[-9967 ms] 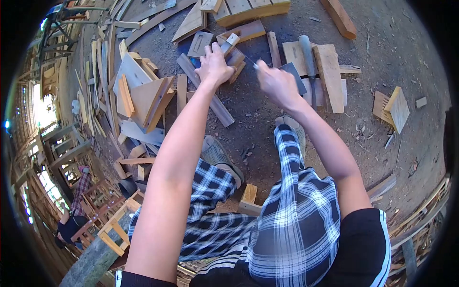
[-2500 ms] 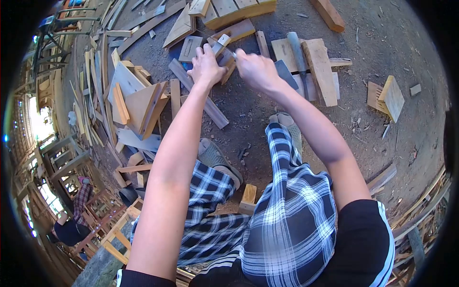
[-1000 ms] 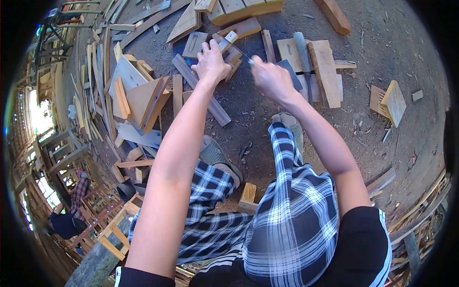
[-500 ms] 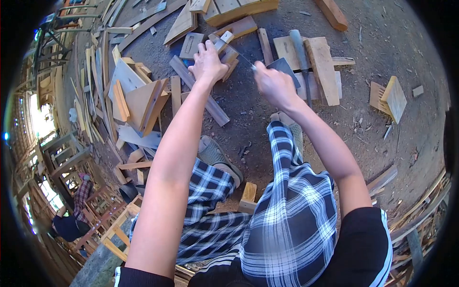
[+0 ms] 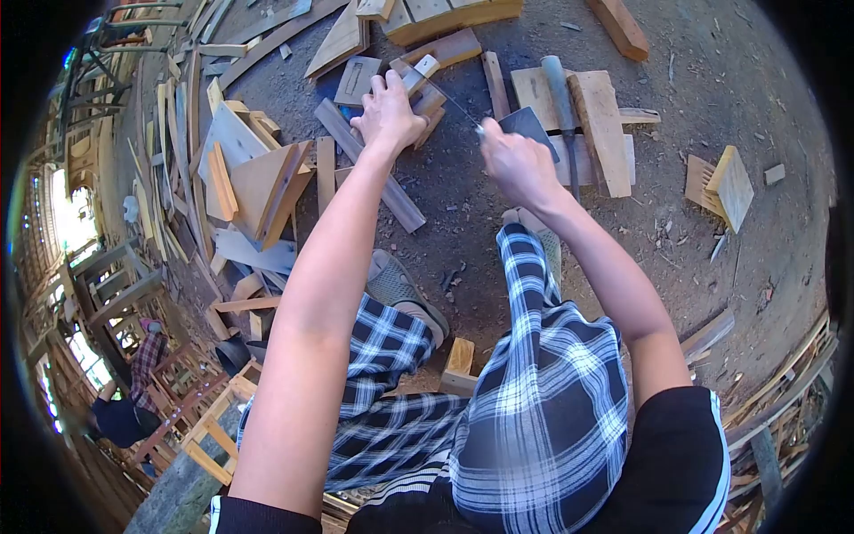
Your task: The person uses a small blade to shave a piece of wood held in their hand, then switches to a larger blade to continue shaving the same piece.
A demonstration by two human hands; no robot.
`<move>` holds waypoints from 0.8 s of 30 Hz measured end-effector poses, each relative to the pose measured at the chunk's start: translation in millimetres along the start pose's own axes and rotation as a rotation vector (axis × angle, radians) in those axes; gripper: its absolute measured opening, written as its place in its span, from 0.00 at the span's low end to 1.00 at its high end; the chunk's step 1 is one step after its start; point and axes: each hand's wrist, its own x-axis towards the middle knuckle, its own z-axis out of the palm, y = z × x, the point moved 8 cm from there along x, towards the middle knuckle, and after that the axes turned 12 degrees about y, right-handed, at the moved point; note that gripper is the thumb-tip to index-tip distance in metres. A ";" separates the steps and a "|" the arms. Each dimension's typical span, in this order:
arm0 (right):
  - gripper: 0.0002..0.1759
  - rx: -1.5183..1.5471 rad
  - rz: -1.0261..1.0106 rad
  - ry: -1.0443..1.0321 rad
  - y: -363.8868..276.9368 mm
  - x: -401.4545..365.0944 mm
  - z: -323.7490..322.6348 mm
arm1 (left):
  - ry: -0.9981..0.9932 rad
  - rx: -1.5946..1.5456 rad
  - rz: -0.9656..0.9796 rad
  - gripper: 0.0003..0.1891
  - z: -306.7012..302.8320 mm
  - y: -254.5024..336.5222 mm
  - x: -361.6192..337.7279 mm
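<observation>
My left hand [image 5: 389, 116] presses on a small wooden block [image 5: 416, 78], fingers bent over its near side. A pale end of the block faces up. My right hand [image 5: 520, 162] is closed around the handle of a thin tool [image 5: 461, 110], whose narrow blade reaches up-left to the block. Most of the handle is hidden in the fist. Beside the left hand lies a flat wooden piece with a slot [image 5: 358, 82]. A long grooved strip [image 5: 400, 205] passes under the left wrist. A dark flat plate [image 5: 531, 132] sits just beyond the right hand.
A long-handled tool [image 5: 560, 107] lies over boards [image 5: 601, 133] at right. Cut boards [image 5: 267, 191] are piled at left. A small jointed wooden piece [image 5: 731, 189] is farther right. A wooden block [image 5: 460, 358] stands between the legs. Another person [image 5: 129, 418] is at the lower left.
My right hand has moved slightly to the right and down, drawing the tool away from the block. My left hand stays nearly in place.
</observation>
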 end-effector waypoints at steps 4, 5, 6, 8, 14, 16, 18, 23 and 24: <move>0.07 0.036 -0.084 0.086 -23.7 63.9 21.9 | -0.025 -0.011 -0.003 0.42 0.2 -1.2 0.8; 0.07 0.035 -0.109 0.117 -27.5 69.0 23.7 | -0.025 -0.031 -0.034 0.41 2.2 -3.0 2.6; 0.07 0.035 -0.109 0.111 -26.3 65.5 23.1 | -0.025 -0.053 -0.065 0.40 3.4 -4.2 2.3; 0.07 0.059 -0.068 0.093 -18.4 54.0 18.6 | -0.019 -0.036 -0.051 0.40 3.9 -2.5 1.1; 0.08 0.028 0.037 -0.027 7.8 -11.7 0.1 | 0.001 0.008 0.007 0.42 4.5 -2.5 -0.1; 0.09 0.043 0.001 0.018 -0.9 14.8 7.2 | -0.005 0.000 0.003 0.41 0.2 1.7 1.0; 0.09 0.066 -0.039 0.055 -15.3 50.6 20.3 | -0.013 -0.006 0.004 0.41 1.8 1.3 2.5; 0.10 0.068 -0.061 0.098 -17.2 61.9 23.5 | -0.013 -0.024 -0.015 0.39 2.6 2.0 2.3; 0.10 0.075 -0.038 0.077 -14.6 48.1 17.5 | -0.017 -0.018 -0.013 0.39 2.9 1.4 2.1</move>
